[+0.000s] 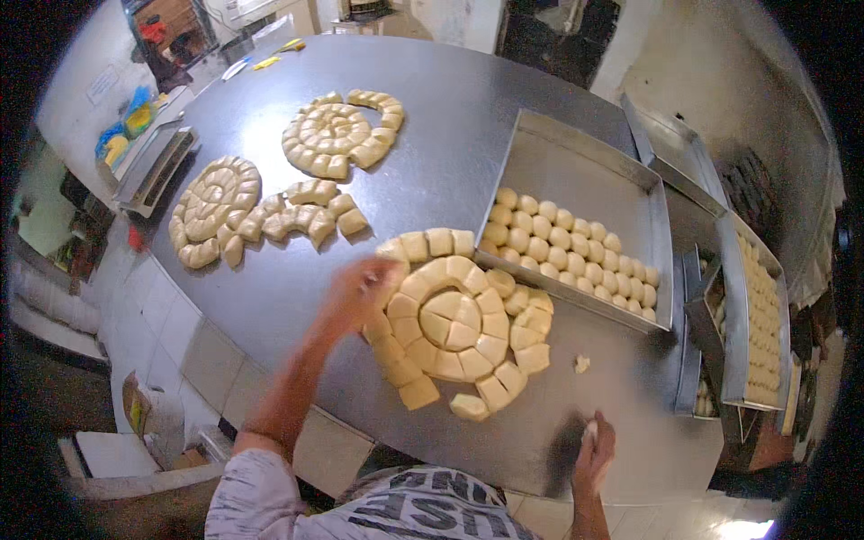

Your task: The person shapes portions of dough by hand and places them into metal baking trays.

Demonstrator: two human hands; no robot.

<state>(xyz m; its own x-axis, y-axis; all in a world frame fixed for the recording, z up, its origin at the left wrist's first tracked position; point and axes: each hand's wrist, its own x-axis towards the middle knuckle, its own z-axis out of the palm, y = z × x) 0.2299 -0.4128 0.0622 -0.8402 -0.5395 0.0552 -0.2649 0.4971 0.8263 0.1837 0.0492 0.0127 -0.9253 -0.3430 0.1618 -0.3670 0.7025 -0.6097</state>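
A large spiral of cut dough pieces [450,319] lies on the metal table in front of me. My left hand [360,292] is at the spiral's upper left edge, against the outer pieces. Motion smears its fingers, so their grip is unclear. Near the table's front edge my right hand [595,453] is curled closed, apart from the spiral. Something small and pale shows at its fingertips, too small to make out. A dough scrap [581,364] lies on the table beyond that hand. To the right of the spiral, a metal tray [585,148] holds rows of round dough balls [562,247].
Two more cut dough spirals, one far [337,135] and one at left [216,202], lie on the table [432,99], with loose dough pieces [310,214] nearby. A scale-like metal device [155,171] stands at the left edge. More trays [760,310] of dough balls stand at right.
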